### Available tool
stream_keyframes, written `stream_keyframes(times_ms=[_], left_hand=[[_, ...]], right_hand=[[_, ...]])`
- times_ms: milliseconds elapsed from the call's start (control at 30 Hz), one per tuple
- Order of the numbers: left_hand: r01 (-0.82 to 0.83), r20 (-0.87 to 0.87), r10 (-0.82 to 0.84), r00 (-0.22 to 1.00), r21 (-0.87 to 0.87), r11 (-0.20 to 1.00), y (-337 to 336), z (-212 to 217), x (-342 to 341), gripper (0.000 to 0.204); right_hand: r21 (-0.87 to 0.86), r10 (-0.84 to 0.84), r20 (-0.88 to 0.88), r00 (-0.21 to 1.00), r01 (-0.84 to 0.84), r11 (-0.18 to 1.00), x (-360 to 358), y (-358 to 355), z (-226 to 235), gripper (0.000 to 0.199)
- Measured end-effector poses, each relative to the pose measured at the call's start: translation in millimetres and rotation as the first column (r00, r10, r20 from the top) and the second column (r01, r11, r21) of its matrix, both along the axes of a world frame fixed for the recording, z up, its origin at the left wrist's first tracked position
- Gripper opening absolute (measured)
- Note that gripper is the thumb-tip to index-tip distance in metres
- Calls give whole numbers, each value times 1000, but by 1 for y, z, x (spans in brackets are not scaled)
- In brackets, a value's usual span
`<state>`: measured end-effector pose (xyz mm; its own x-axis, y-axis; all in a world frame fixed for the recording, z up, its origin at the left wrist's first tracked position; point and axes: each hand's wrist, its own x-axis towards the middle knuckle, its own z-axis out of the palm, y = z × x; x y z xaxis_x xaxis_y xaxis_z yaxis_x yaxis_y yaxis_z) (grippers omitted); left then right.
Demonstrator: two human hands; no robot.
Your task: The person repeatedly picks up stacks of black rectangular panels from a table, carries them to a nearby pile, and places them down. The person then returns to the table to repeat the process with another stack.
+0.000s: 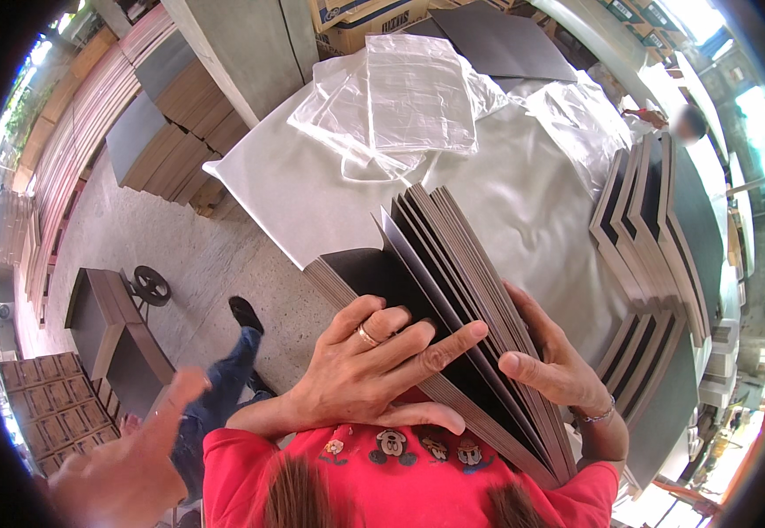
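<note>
A thick bundle of dark-faced grey boards (479,264) stands on edge against my body, parted into a left and a right portion. A lighter sheet (413,251) shows in the gap between them. My left hand (373,352), with a ring on it, lies across the left portion. Its index finger and thumb are stretched out and apart, the other fingers bent, and the index tip reaches the right portion. Around the right portion my right hand (558,361) is closed, thumb on the near side and fingers along the outer face.
Pale sheeting covers the table (523,202), with clear plastic bags (417,97) on it. Angled board stacks (664,220) stand at right. Another person's blurred hand (136,458) and jeans leg (224,378) are at lower left, near a wheeled cart (118,326). More board stacks (167,145) stand beyond.
</note>
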<state>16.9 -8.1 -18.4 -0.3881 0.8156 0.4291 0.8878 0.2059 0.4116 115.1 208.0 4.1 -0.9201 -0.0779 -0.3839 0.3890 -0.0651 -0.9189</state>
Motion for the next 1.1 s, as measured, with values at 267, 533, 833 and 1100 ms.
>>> stream_keyframes(times_ms=[267,533,833,1100], left_hand=[[1,17,-3,1000,128,992,-1,0,-3,77],[1,46,-9,999,163,987,3,-5,-2,62],[-21,8,22,1000,-81,996,18,8,2,98],[-30,-26,28,999,-87,996,15,7,3,99]], right_hand=[[30,15,0,1000,-15,999,1,3,-3,80],[119,44,20,999,-46,992,2,7,-2,78],[61,40,-10,999,-39,997,3,8,-5,77],[61,51,-8,999,-50,997,2,10,-5,77]])
